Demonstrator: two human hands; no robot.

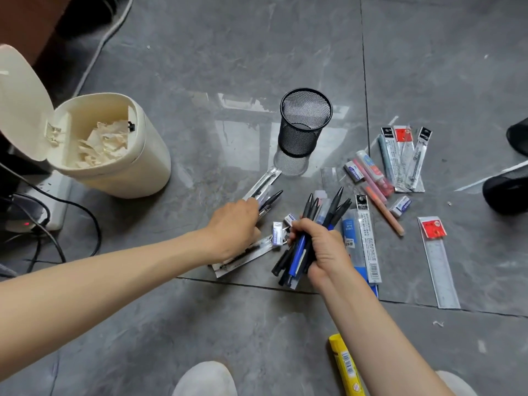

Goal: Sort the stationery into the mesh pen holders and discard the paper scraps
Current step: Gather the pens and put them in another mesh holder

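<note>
Black-blue pen bundle clenched in right hand; left hand fingers curled, pinching black pen.

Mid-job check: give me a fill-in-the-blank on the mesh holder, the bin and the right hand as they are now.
1. The black mesh pen holder stands upright and is ____ inside.
2. The cream bin has its lid ____, with paper scraps in it.
3. The right hand grips a bundle of ____.
Missing words: empty; open; pens.
</note>
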